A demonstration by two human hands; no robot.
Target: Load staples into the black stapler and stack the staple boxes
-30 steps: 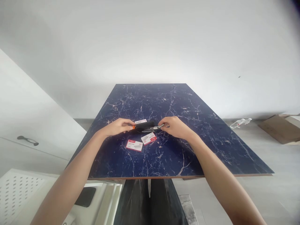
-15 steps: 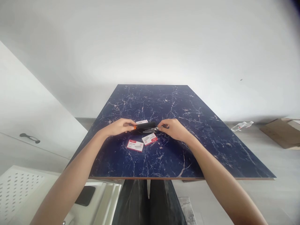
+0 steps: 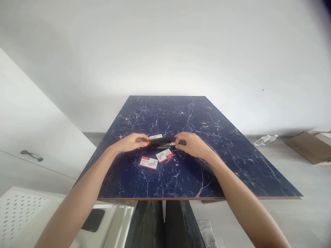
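A black stapler (image 3: 160, 141) with an orange end lies crosswise on the dark blue marbled tabletop (image 3: 165, 113). My left hand (image 3: 133, 142) is closed on its orange left end. At the other end, my right hand (image 3: 190, 144) pinches a silver metal part that sticks out of the stapler; its fingertips hide the tip of that part. Just in front are two red-and-white staple boxes, a left box (image 3: 148, 163) and a right box (image 3: 164, 155). Behind the stapler a third white box (image 3: 156, 136) is partly covered.
Left of the table stand a white cabinet with a dark handle (image 3: 31, 155) and a pale unit with a dark phone-like slab (image 3: 93, 219). A clear plastic bottle (image 3: 266, 140) and a cardboard box (image 3: 309, 146) lie on the floor at right. A white wall rises behind the table.
The stapler's top and base look closer together, and the silver part now runs straight from its end to my right fingers. My left hand keeps its hold. The view has shifted slightly.
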